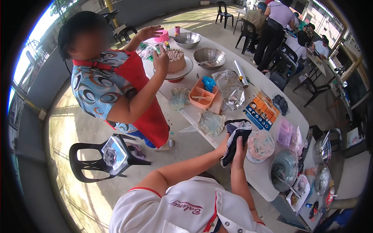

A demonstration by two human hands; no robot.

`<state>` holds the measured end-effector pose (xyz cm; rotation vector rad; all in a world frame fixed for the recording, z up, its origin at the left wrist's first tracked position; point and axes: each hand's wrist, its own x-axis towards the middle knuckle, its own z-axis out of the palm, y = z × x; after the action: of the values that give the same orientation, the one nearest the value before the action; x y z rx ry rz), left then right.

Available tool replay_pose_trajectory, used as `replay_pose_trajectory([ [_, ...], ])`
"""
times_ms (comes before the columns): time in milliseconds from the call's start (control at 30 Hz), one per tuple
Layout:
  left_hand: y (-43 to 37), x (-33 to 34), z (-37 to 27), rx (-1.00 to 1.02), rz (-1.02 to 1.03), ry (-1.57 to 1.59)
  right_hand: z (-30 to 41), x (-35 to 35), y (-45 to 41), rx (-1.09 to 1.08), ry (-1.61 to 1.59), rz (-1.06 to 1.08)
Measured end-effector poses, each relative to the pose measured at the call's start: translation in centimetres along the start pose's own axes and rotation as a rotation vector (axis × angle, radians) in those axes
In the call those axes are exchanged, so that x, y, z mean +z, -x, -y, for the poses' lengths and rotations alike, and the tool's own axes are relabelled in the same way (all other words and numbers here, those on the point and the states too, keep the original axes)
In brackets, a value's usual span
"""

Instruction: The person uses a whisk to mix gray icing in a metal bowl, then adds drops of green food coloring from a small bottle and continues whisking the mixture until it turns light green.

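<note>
A folded dark cloth [238,131] with a white inner side is held between my two hands, over the near edge of the table. My left hand [225,143] grips it from the left, partly hidden behind the cloth. On its right side, the fingers of my right hand [239,153] are closed around it. Just right of my hands, a round cake [261,144] with blotchy pink and teal frosting stands on a white board. Crumpled plastic [211,123] with bluish smears lies on the left of the cloth.
A person in a red apron [142,96] stands at the left beside a brown frosted cake [176,61]. A black chair [87,160] is behind them. The white table [186,115] also holds an orange divided container [201,100], foil [230,88], metal bowls [209,57] and a glass bowl [284,169].
</note>
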<state>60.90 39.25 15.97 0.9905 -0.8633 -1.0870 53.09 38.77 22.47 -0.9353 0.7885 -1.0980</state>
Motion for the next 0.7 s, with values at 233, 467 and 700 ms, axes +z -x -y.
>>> replay_pose_trajectory([
  [233, 1.0, 3.6, -5.0, 0.326, -0.325, -0.285, 1.6, -0.5, -0.9, 0.219, -0.398, -0.066],
  [467, 1.2, 0.9, -11.5, 0.922, 0.378, -0.935, 2.9, 0.9, 0.6, 0.218, -0.696, 0.247],
  [700, 0.6, 0.4, -11.0, 0.884, 0.777, -0.809, 5.2, -2.0, 0.8, 0.430, -0.223, 0.081],
])
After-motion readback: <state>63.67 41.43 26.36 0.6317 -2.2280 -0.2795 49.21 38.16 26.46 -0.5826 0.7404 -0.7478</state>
